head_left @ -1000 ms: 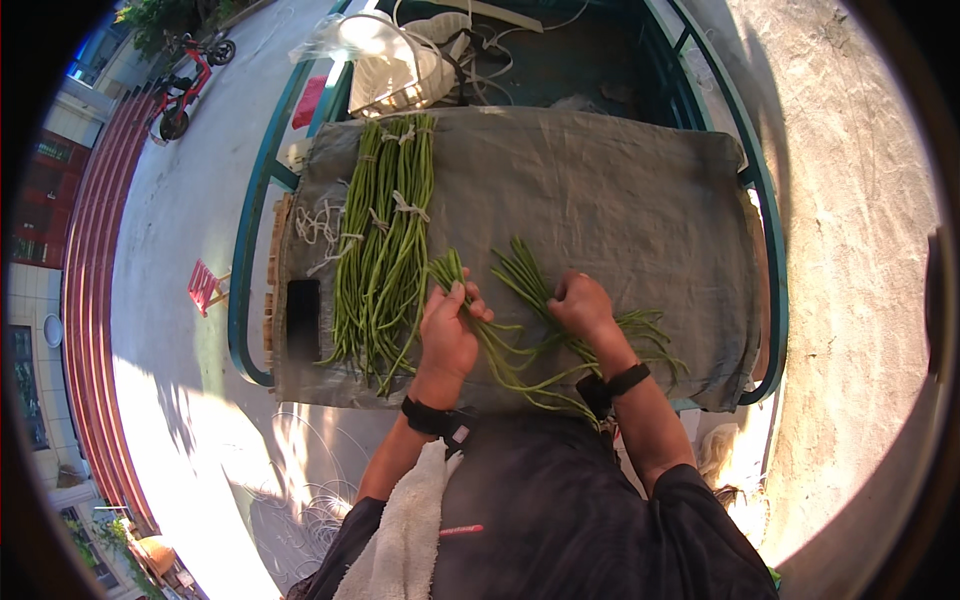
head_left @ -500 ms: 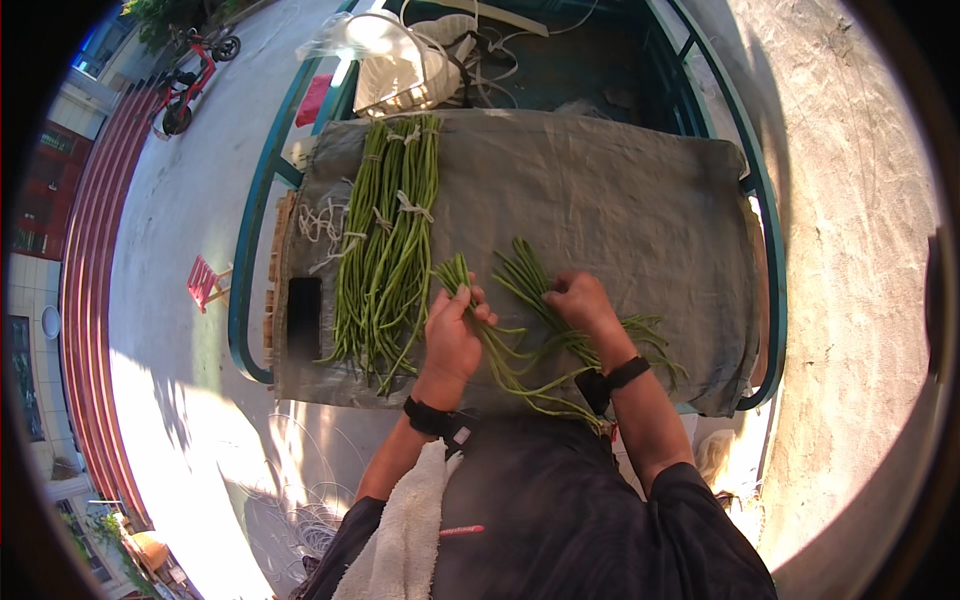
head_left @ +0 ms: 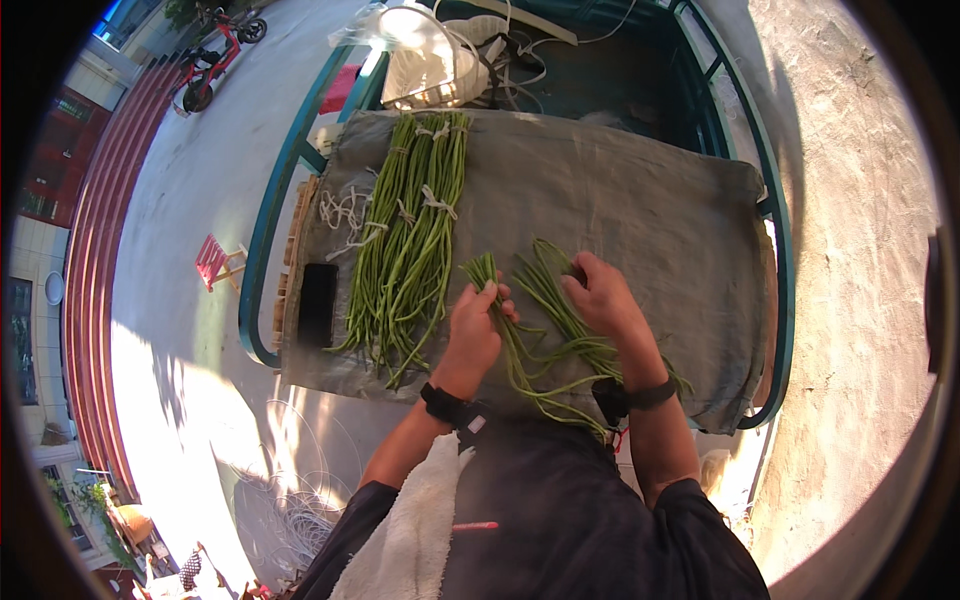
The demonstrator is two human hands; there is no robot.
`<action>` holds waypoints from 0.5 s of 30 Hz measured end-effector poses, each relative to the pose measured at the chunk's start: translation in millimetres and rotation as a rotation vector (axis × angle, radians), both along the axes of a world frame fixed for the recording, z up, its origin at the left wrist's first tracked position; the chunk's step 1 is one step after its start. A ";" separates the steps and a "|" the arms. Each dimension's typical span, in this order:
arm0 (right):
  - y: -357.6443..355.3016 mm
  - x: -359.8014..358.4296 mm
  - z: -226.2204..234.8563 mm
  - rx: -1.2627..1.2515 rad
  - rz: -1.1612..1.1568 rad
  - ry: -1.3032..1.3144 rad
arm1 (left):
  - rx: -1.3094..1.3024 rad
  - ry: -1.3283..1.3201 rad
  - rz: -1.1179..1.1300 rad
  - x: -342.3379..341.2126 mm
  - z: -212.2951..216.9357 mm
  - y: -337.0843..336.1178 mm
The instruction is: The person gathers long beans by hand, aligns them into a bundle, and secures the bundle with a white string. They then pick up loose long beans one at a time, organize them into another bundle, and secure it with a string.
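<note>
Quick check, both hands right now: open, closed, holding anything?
Left hand: closed around a small bunch of long green beans near its top end.
Right hand: fingers curled on loose beans on the grey cloth; firm grip cannot be told.

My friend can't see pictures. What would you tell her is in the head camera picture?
Seen from above, a person's left hand grips a small bunch of long green beans while the right hand touches loose beans on a grey cloth. Tied bean bundles lie to the left, beside a dark phone and white strings.
</note>
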State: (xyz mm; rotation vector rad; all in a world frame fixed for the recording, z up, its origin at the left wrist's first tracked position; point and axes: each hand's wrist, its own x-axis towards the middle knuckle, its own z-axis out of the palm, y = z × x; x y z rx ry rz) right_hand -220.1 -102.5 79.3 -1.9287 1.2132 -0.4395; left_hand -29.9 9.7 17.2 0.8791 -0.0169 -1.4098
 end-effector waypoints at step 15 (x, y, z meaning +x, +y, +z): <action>55.4 34.4 -4.4 0.014 0.232 -0.162 | -0.146 -0.013 -0.013 -1.3 10.3 3.2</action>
